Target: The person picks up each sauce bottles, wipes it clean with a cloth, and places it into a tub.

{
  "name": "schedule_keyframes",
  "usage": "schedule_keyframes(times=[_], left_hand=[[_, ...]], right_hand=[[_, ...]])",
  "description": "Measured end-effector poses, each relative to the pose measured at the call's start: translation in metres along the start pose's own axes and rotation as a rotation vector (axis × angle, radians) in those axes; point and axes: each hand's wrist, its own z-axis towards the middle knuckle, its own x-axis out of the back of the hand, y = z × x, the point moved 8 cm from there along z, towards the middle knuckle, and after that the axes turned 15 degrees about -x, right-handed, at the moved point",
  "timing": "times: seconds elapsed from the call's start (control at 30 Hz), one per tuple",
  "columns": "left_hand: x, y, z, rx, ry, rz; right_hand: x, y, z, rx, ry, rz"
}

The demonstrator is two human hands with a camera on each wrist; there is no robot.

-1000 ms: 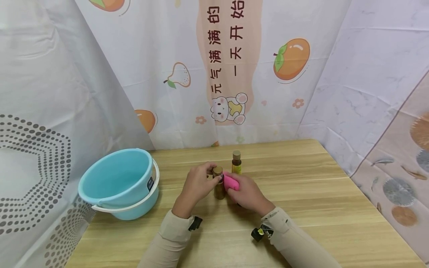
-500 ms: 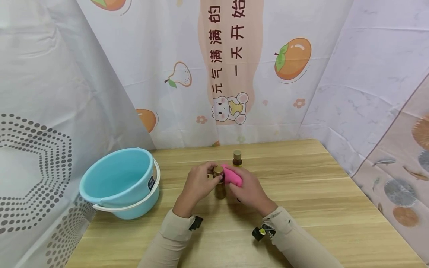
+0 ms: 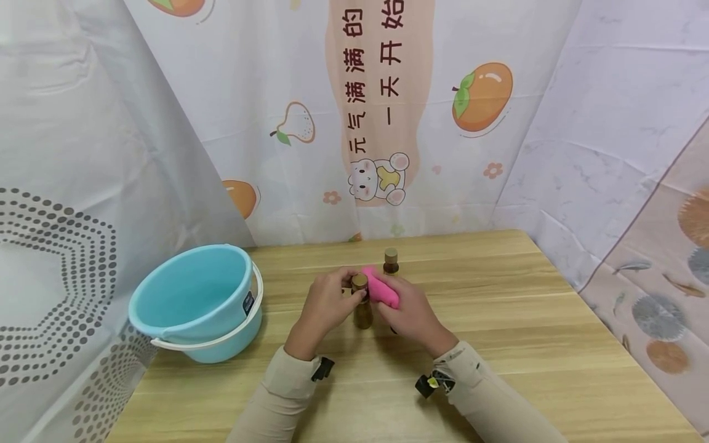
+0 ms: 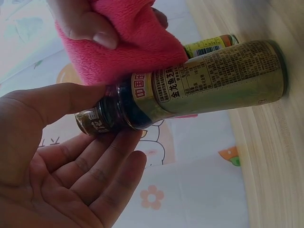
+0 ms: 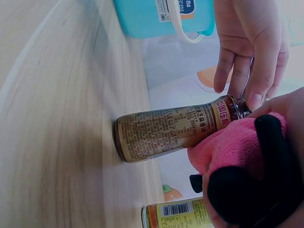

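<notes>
My left hand [image 3: 328,301] pinches a sesame oil bottle [image 3: 363,315] at the neck, just below its brown cap, between thumb and fingers. The bottle stands upright on the table, and its printed back label [image 4: 199,85] shows in the left wrist view. In my right hand [image 3: 410,311] is a bunched pink cloth [image 3: 382,291], which lies against the right side of the bottle's shoulder and upper body. Behind that hand stands a second dark bottle [image 3: 391,257] with a yellow label [image 5: 183,213]; its lower part is hidden in the head view.
A light blue bucket [image 3: 232,314] with a white handle [image 3: 259,289] stands on the left of the wooden table [image 3: 509,307]. A printed curtain [image 3: 266,184] hangs along the back edge.
My right hand and the pink cloth have shifted slightly up the bottle's side toward its neck. The left hand and the bottle have stayed in place.
</notes>
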Motion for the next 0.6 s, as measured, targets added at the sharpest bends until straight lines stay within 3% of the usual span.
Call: schedule_keyframes(times=[0.37,0.6], left_hand=[[0.000,-0.001,0.000,0.003,-0.004,0.017],[-0.002,-0.001,0.000,0.010,-0.009,0.007]], right_hand=[[-0.011,0.012,0.001,-0.096,-0.104,0.015],[-0.022,0.026,0.000,-0.166,-0.164,-0.055]])
